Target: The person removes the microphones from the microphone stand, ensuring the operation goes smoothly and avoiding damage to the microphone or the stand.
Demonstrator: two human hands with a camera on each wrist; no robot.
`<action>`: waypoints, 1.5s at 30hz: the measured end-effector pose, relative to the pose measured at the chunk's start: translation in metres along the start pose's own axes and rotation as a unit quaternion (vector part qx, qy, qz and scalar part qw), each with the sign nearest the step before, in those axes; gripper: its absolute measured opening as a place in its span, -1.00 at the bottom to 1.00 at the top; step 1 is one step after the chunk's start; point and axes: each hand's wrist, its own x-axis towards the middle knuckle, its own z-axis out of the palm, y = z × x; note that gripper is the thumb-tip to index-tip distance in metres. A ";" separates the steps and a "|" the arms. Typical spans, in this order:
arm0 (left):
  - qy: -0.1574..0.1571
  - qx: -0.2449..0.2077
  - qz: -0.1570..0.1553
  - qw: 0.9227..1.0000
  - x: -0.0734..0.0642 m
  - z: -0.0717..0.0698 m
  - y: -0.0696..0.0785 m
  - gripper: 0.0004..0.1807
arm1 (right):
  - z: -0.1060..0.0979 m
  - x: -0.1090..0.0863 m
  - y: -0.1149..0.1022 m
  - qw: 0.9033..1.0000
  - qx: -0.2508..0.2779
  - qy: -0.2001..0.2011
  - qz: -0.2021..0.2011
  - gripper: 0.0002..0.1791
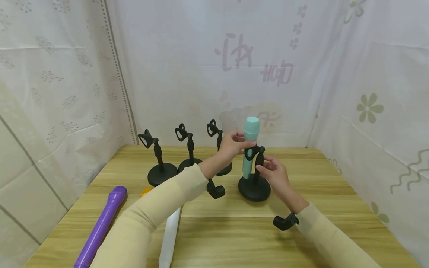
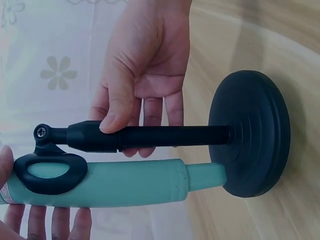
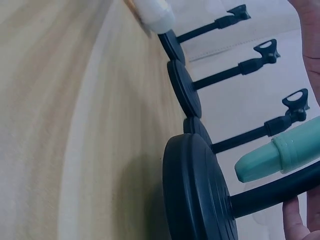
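A mint-green microphone (image 1: 252,128) stands nearly upright in the clip (image 2: 75,175) of a black desktop microphone stand (image 1: 254,189). Its narrow tail end reaches down close to the round base in the left wrist view. My left hand (image 1: 232,145) holds the microphone's upper body between thumb and fingers, right by the clip. On the other side, my right hand (image 1: 276,175) grips the stand's pole (image 2: 175,136), thumb in front and fingers behind. The stand's base rests on the wooden table.
Three more black stands, a left one (image 1: 162,174), a middle one (image 1: 190,149) and a right one (image 1: 219,141), line the back with vacant clips. A purple microphone (image 1: 102,227) and a white one (image 1: 169,238) lie at the left front. Something orange (image 1: 146,191) shows partly behind my left sleeve.
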 end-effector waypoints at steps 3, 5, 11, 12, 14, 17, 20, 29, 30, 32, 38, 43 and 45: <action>0.002 0.000 0.001 1.000 -0.006 -0.001 -0.001 -0.61 | 0.001 -0.004 0.001 1.000 0.008 -0.005 0.003 -0.47; 0.005 0.003 0.001 1.000 -0.009 -0.002 -0.002 -0.60 | 0.003 -0.008 0.001 1.000 0.009 -0.012 0.004 -0.48; 0.015 0.000 0.001 1.000 -0.020 -0.004 -0.002 -0.57 | 0.006 -0.017 0.001 1.000 0.008 -0.024 0.007 -0.47; 0.016 0.001 0.000 1.000 -0.023 -0.004 -0.002 -0.57 | 0.006 -0.018 0.001 1.000 0.011 -0.026 0.007 -0.46; 0.018 0.002 0.000 1.000 -0.027 -0.004 -0.001 -0.57 | 0.007 -0.021 0.000 0.999 0.016 -0.031 0.005 -0.45; 0.023 0.009 -0.002 1.000 -0.033 -0.005 0.001 -0.56 | 0.007 -0.025 0.000 0.999 0.025 -0.039 0.003 -0.47; 0.028 0.018 0.001 0.999 -0.038 -0.005 0.002 -0.57 | 0.007 -0.029 0.000 0.999 0.028 -0.044 0.000 -0.50; 0.018 0.023 0.025 0.999 -0.054 -0.005 -0.001 -0.59 | 0.008 -0.043 0.000 0.998 0.033 -0.049 0.018 -0.47; 0.018 0.028 0.029 0.999 -0.056 -0.006 -0.001 -0.58 | 0.008 -0.044 0.001 0.998 0.033 -0.049 0.020 -0.47; 0.017 0.035 0.033 0.999 -0.060 -0.006 -0.002 -0.58 | 0.009 -0.047 0.001 0.998 0.035 -0.049 0.021 -0.47; 0.028 0.053 0.026 0.998 -0.069 -0.005 -0.004 -0.56 | 0.010 -0.056 0.003 0.997 0.040 -0.052 0.025 -0.48; 0.033 0.047 0.023 0.998 -0.076 -0.005 -0.007 -0.55 | 0.012 -0.062 0.005 0.997 0.043 -0.051 0.030 -0.48; 0.031 0.047 0.029 0.998 -0.079 -0.005 -0.007 -0.56 | 0.013 -0.064 0.006 0.998 0.040 -0.050 0.028 -0.48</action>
